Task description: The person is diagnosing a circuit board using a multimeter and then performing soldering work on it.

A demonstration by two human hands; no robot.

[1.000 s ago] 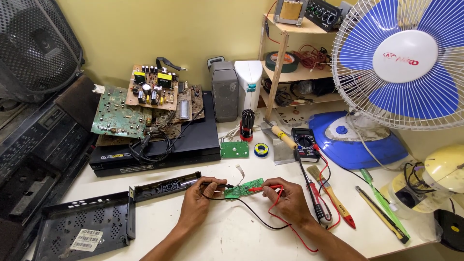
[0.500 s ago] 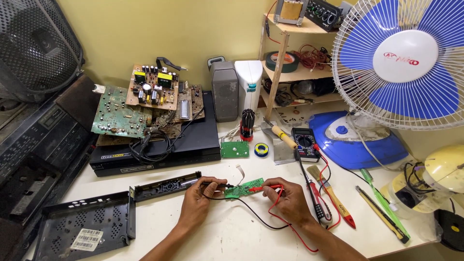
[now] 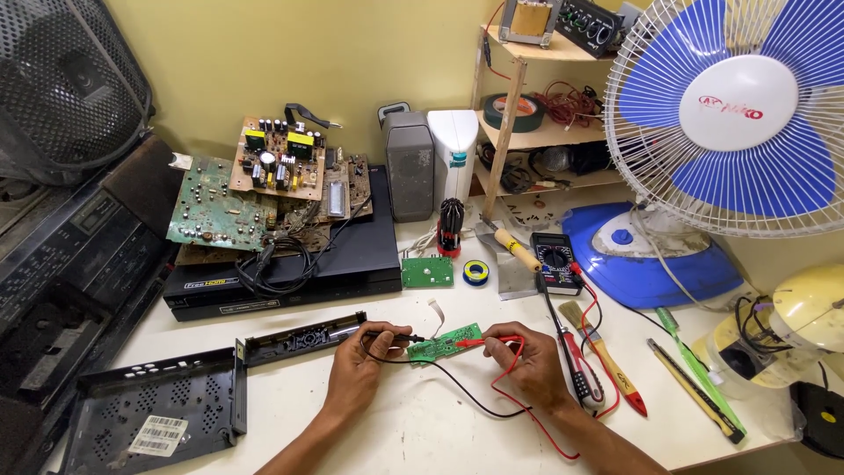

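While our left hand (image 3: 356, 369) is clamped on the black probe (image 3: 393, 337) and our right hand (image 3: 526, 365) on the red probe (image 3: 482, 341), both tips meet the small green circuit board (image 3: 446, 341), lying flat on the white surface (image 3: 422, 431) at lower centre so the contacts face up. We judge the hands rest on their heels to steady the tips. Both leads trail toward the multimeter (image 3: 555, 261), set right of centre where its dial can be read. Screwdrivers (image 3: 585, 374) lie just right of our right hand, within reach.

white table (image 3: 422, 431), green circuit board (image 3: 446, 342), multimeter (image 3: 555, 261)
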